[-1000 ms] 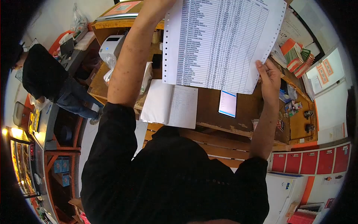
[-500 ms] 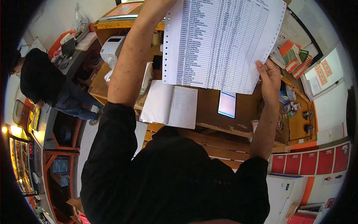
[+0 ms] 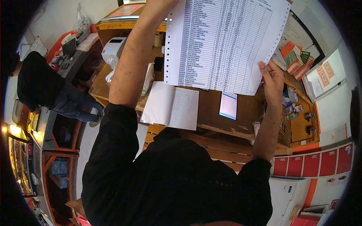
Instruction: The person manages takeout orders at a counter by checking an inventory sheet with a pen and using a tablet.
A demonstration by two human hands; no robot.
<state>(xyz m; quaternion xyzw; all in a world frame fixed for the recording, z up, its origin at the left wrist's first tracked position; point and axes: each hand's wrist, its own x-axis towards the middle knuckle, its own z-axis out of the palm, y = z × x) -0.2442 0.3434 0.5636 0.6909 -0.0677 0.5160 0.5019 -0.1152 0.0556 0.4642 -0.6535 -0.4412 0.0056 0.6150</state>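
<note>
A printed sheet (image 3: 226,45) with rows of a table and punched holes down both sides is held up before me. My right hand (image 3: 272,78) grips its lower right edge, thumb on the front and fingers behind. My left hand (image 3: 163,4) is at the sheet's upper left, with its fingers cut off by the top of the view. Below the sheet, an open notebook (image 3: 184,109) with handwritten lines lies on the wooden desk (image 3: 209,113). A phone (image 3: 228,106) with a lit screen is to its right.
A white label printer (image 3: 114,48) stands left on the desk. Several striped booklets (image 3: 296,58) and small items are at the right. Another person (image 3: 41,81) in dark clothes stands at a counter on the left. Red drawers (image 3: 313,164) line the lower right.
The sheet and both hands stay almost in place. The other person at the left has shifted slightly and leans a little further left. The view has moved very slightly.
</note>
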